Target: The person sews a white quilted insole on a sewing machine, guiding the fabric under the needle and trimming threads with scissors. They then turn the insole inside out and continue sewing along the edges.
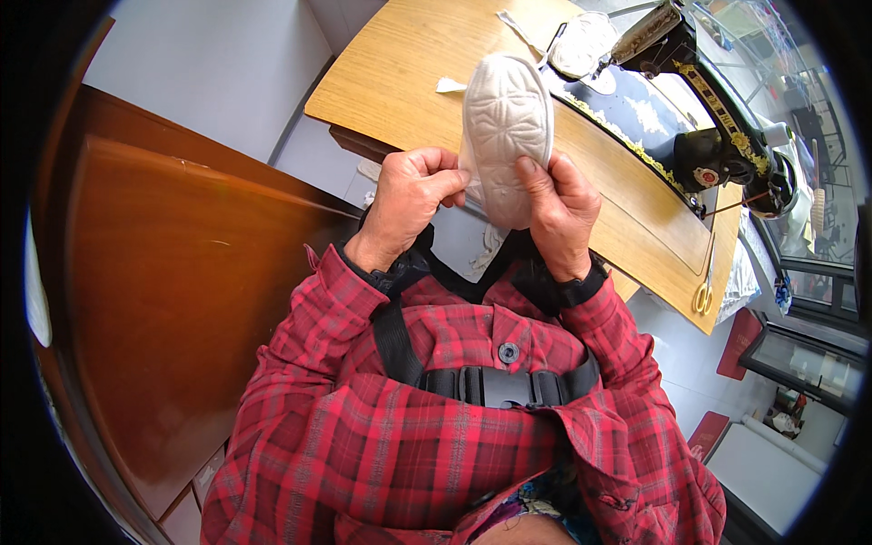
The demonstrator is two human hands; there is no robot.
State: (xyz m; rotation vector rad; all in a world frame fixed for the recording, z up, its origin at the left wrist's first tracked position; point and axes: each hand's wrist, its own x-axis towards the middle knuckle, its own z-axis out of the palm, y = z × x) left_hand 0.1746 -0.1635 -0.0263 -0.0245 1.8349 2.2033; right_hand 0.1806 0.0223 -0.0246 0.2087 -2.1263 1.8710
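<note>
A white stitched fabric insole (507, 126) with a quilted star-like pattern is raised upright in front of me, its lower part between my hands. My right hand (564, 204) grips its right edge, with the thumb lying on the patterned face. On the other side, my left hand (419, 197) pinches a thin white fabric edge (470, 178) beside the insole; whether this is joined to the insole I cannot tell. Behind the insole, a white cloth scrap (449, 86) lies on the wooden sewing table (402, 61).
A black sewing machine (722, 116) with gold decoration stands at the right of the table. White fabric pieces (582, 44) rest by its needle end. Yellow-handled scissors (705, 289) lie near the table's right corner. A brown wooden panel (184, 272) rises at my left.
</note>
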